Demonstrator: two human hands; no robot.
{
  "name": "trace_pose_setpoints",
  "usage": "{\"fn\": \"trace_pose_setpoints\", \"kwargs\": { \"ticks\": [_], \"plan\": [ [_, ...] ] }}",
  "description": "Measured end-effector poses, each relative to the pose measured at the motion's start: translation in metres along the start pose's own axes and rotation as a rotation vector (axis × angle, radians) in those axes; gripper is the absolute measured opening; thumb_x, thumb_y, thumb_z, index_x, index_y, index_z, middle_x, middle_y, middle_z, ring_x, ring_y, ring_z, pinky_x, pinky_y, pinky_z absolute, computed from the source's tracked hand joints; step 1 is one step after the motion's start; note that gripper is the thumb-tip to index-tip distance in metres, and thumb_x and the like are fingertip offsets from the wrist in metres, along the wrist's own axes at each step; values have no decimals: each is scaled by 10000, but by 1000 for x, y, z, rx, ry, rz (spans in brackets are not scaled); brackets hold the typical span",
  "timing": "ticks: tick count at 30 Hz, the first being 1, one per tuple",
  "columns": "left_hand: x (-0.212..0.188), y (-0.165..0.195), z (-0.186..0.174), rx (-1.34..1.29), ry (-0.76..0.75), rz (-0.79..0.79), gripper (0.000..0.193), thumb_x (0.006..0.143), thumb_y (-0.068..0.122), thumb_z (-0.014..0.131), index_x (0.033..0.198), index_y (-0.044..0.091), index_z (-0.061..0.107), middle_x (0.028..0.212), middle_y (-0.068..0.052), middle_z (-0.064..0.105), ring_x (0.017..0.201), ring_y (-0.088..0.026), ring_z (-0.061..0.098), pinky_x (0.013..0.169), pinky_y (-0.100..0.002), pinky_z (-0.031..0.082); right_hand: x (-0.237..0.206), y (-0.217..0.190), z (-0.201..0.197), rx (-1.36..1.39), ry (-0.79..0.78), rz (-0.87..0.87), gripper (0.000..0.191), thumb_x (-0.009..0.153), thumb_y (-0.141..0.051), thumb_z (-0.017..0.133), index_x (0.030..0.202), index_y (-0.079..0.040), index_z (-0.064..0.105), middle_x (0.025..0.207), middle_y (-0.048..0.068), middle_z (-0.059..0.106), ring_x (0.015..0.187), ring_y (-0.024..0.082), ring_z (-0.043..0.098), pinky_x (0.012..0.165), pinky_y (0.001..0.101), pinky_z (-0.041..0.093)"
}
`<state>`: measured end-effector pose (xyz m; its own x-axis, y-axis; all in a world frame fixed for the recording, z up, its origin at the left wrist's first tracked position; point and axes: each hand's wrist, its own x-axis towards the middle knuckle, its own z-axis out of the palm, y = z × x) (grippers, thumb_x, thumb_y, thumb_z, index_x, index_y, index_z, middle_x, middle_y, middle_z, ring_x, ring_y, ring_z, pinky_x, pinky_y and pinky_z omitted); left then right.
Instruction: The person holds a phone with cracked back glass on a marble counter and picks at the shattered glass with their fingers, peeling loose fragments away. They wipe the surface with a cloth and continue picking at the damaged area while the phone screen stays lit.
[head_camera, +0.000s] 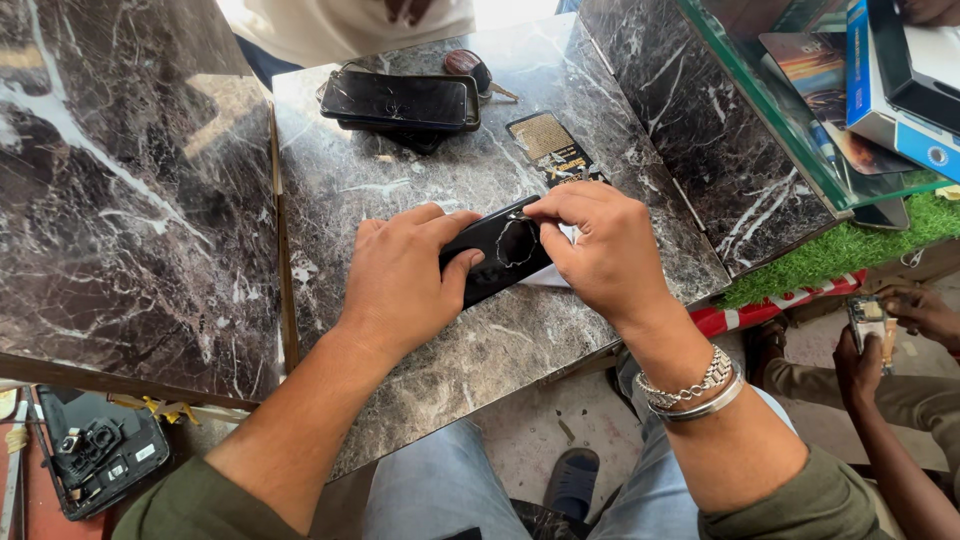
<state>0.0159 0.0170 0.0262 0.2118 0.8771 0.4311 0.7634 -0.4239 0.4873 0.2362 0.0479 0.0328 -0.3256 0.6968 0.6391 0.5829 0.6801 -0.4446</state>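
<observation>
The left hand (400, 280) is pressing the black phone (495, 255) onto the tabletop (420, 180), fingers together; the right hand (600, 250) is pinching its far edge.

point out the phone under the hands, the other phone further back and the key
phone under the hands (500, 255): head view, on its dark glossy back between the two hands
other phone (400, 100): head view, middle of its cracked black face
key (466, 66): head view, on its dark rounded fob
</observation>
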Motion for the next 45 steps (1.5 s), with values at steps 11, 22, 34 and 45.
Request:
{"fn": "trace_pose_setpoints", "kwargs": {
  "ticks": [11,22,34,45],
  "plan": [
    [0,5,-4,-22,-28,-37,326,854,234,716,1169,158,748,955,-57,705,942,-285,660,846,-477,421,0,-6,-1,71,20,162,161,844,-26,694,985,-4,769,943,120,768,842,216,766,766,312,597],
    [0,0,3,-21,17,12,330,848,242,734,1158,134,747,956,-71,702,944,-312,653,824,-485,427,1,-3,-1,4,-41,133,175,815,-54,699,964,-34,789,942,123,772,842,249,753,748,337,585],
    [2,6,-2,-3,-11,-3,325,856,229,716,1172,158,747,921,-64,690,903,-302,658,800,-481,429,-1,-7,-1,40,35,133,157,844,-50,700,984,-23,766,955,101,768,868,232,761,784,322,592],
    [1,5,1,19,37,47,321,848,238,720,1158,161,754,913,-60,694,890,-298,652,820,-461,430,-1,0,-3,54,2,125,153,826,-72,706,960,-50,775,949,115,764,880,271,752,787,354,585]
  ]
}}
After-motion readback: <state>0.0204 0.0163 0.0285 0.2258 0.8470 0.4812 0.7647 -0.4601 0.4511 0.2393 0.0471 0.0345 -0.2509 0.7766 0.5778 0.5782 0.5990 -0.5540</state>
